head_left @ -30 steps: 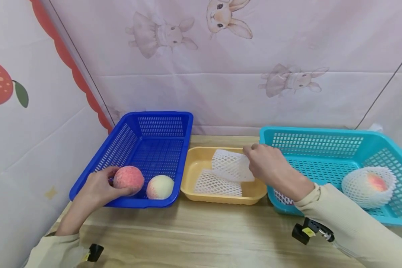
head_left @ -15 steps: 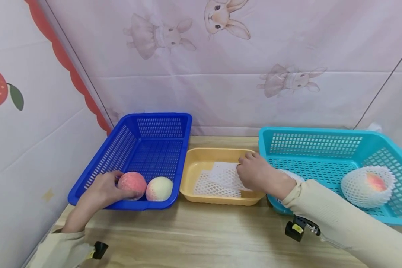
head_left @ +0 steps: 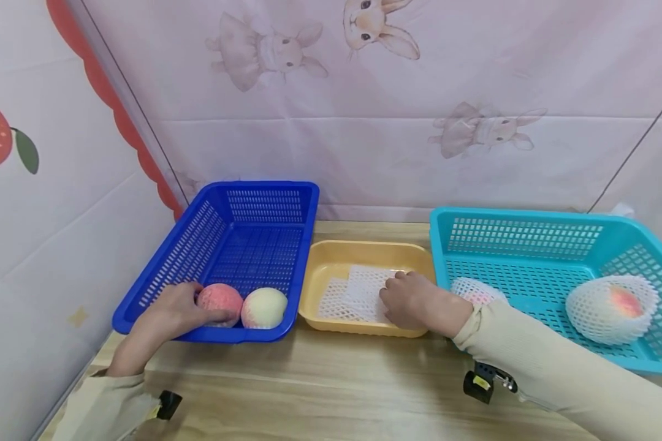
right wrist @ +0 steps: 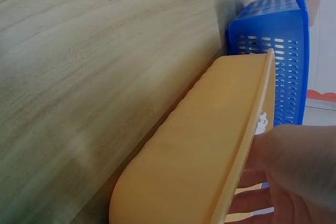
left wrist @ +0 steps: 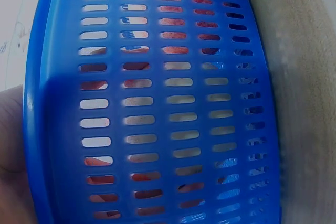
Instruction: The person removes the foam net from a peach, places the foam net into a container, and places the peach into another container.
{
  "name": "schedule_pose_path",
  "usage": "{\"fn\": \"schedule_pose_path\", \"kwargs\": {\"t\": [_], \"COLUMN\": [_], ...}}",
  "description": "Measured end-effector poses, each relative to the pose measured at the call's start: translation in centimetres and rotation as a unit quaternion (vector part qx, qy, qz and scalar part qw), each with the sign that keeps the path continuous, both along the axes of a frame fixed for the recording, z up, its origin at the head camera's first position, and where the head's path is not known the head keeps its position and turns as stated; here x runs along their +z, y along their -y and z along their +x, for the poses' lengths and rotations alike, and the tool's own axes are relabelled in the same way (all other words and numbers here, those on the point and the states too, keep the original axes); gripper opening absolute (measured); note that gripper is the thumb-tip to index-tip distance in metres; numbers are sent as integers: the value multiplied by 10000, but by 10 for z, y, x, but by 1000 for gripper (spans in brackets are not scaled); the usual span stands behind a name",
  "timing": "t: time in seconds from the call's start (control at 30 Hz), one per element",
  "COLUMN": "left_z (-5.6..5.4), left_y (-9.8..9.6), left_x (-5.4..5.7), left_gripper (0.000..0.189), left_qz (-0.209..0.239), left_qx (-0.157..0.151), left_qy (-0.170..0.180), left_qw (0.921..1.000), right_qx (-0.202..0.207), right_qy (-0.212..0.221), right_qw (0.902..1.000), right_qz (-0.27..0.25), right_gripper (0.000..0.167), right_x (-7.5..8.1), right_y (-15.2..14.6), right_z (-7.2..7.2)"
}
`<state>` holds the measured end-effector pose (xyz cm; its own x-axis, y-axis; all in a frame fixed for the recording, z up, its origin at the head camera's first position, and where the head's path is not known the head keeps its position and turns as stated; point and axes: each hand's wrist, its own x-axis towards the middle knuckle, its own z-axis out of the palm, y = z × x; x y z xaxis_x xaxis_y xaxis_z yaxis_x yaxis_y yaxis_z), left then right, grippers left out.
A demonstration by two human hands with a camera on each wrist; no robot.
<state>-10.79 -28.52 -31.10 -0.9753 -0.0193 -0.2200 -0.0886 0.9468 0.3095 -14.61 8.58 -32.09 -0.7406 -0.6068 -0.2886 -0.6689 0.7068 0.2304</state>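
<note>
Left hand [head_left: 168, 311] grips the reddish peach [head_left: 220, 300] inside the blue basket [head_left: 259, 248], a pale peach [head_left: 264, 308] just beside it! Middle now: the right hand [head_left: 412, 301] dips into the yellow tray [head_left: 322, 263] at the white foam nets [head_left: 364, 295]; pinching one or not, I cannot tell. Far right, the teal basket [head_left: 524, 214] holds two netted peaches [head_left: 601, 311].

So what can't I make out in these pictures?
Head and right wrist: whether the right hand grips a net; the hand's own back and the tray hide where its fingers end.
Left wrist: the full shape of the red peach, mostly covered by the slotted blue basket.
Head: the near part of the wrapped peach, behind the right sleeve.
Head: the right end of the teal basket, cut off by the picture's edge.
</note>
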Motion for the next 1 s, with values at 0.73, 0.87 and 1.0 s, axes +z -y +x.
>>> {"fn": "schedule_pose_path", "kwargs": {"t": [0.73,0.87,1.0], "left_z": [-2,-2,0], "left_y": [-3,-2,-3], "left_x": [3,2,2], "left_gripper": [82,83,80], "left_qz": [92,79,109], "left_qx": [-123,-155,-168], "left_qy": [284,250,146], "left_qw": [9995,9995,9997], "right_qx": [88,88,-18], "right_qy": [42,76,213], "right_qw": [9996,9999,9997], "right_qz": [247,28,-135], "right_gripper": [16,12,14], "right_x": [2,5,11], "right_y": [0,-1,-2], "right_z": [3,2,2]}}
